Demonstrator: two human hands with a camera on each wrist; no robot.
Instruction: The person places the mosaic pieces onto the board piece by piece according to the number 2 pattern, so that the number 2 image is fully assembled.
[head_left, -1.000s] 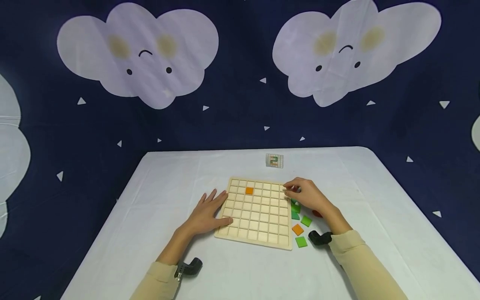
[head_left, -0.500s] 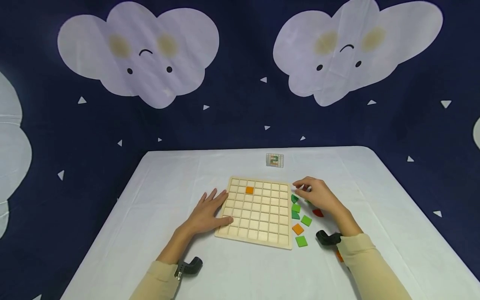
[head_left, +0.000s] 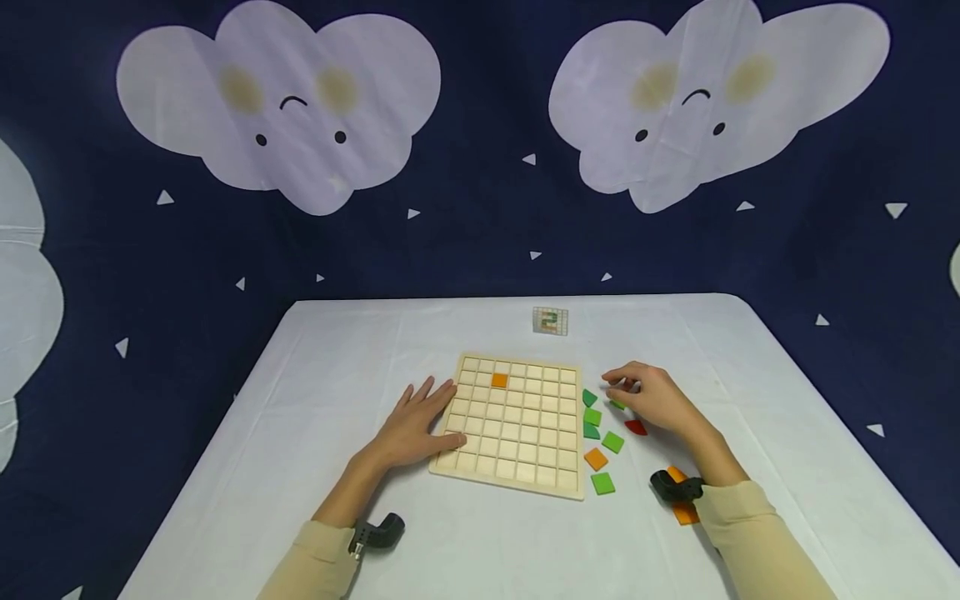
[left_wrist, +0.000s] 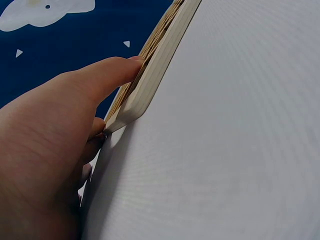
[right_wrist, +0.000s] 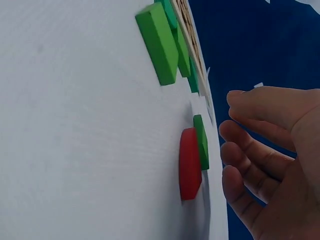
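One wooden board (head_left: 517, 433) lies on the white table (head_left: 360, 350) between the hands, an orange tile (head_left: 499, 380) set near its far edge. Left hand (head_left: 411, 427), fingers spread, touches the board's left side, thumb on top. Right hand (head_left: 654, 398), fingers loosely bent and parted from the thumb, hovers right of the board, near a green tile (right_wrist: 201, 142) and a red piece (right_wrist: 189, 165).

Board (head_left: 510, 433) on table (head_left: 360, 358), tiles (head_left: 612, 442) beside the board's right edge
A card (head_left: 551, 321) lies behind the board, near the table's far edge.
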